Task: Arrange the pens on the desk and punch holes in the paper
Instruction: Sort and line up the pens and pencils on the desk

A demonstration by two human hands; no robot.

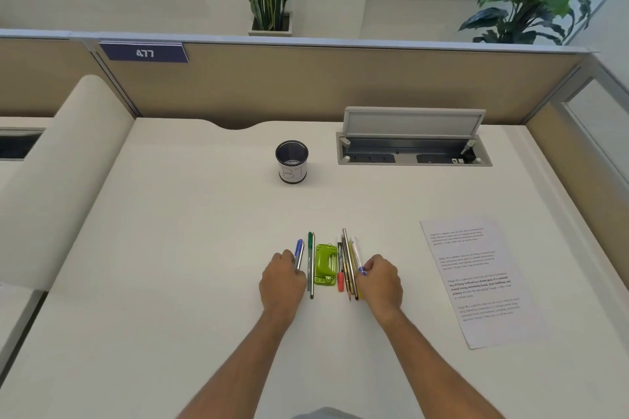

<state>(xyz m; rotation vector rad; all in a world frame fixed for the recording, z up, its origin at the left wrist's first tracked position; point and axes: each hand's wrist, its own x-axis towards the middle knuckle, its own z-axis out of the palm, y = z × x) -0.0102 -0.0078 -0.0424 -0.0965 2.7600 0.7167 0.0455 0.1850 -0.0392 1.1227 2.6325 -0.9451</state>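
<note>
A green hole punch [325,264] lies in the middle of the white desk [204,248]. Left of it lie a green pen [310,258] and a blue pen [298,252]. Right of it lies a bundle of several pens and pencils [349,262], among them a red-capped marker [340,279]. My left hand [282,282] curls its fingers round the blue pen. My right hand [379,282] curls its fingers against the right side of the bundle, on a white pen with a blue end [360,264]. A printed sheet of paper [476,282] lies to the right.
A dark mesh pen cup [292,163] with a white label stands further back in the middle. An open cable hatch [413,143] is set into the desk at the back right. Beige partition walls [306,85] close in the back and right.
</note>
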